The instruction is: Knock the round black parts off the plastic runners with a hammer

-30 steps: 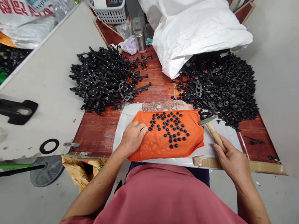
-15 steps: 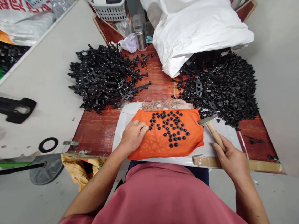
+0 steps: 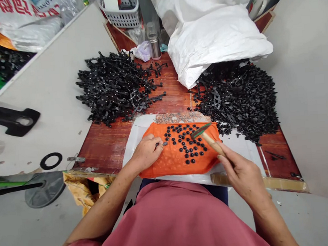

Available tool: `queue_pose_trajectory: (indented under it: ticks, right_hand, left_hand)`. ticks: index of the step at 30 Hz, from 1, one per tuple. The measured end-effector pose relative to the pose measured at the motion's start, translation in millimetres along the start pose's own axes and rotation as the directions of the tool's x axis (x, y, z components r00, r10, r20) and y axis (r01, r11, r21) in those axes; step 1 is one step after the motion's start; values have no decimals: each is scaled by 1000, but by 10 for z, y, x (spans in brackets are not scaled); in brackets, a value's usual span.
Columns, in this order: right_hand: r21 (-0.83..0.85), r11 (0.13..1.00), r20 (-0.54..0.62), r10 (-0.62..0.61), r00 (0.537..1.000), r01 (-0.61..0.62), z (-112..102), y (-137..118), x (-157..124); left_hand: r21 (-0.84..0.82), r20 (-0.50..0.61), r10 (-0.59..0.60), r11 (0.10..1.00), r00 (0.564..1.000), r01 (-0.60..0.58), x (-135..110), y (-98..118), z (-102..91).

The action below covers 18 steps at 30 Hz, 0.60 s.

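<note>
An orange cloth [image 3: 161, 165] lies on a white sheet [image 3: 131, 140] at the table's front, with several round black button-like pieces [image 3: 193, 161] on it. Over the cloth's left part, my left hand [image 3: 147, 150] is closed in a pinch on a small black plastic piece [image 3: 164, 143], most of it hidden by the fingers. My right hand [image 3: 241, 172] grips the wooden handle of a hammer [image 3: 211, 142]. Its green and dark head is over the upper right group of black pieces; whether it touches them I cannot tell.
Tangled black plastic parts [image 3: 113, 89] are heaped at the left back. Another black heap [image 3: 244, 97] lies at the right, partly under a white sack [image 3: 216, 35]. A steel bottle [image 3: 154, 48] and a grey basket [image 3: 124, 16] stand behind. Pale panels [image 3: 54, 97] flank the table.
My right hand has carried the hammer left, from the cloth's right edge to over the black pieces. In my left hand, the small black piece now shows between the fingers.
</note>
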State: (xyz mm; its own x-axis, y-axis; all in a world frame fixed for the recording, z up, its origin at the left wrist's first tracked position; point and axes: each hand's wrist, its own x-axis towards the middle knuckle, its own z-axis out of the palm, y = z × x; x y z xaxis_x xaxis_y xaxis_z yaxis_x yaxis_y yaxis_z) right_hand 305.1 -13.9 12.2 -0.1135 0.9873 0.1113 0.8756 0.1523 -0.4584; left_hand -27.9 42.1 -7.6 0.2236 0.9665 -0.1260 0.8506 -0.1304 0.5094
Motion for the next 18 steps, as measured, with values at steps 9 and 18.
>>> queue_pose_trajectory:
  ticks: [9, 18]
  right_hand:
    - [-160, 946, 70, -273, 959, 281, 194, -556, 269]
    - [-407, 850, 113, -316, 942, 334, 371, -566, 266]
  left_hand:
    - [3, -20, -1, 1000, 1000, 1, -4, -42, 9]
    - [-6, 1, -5, 1000, 1000, 5, 6, -20, -4]
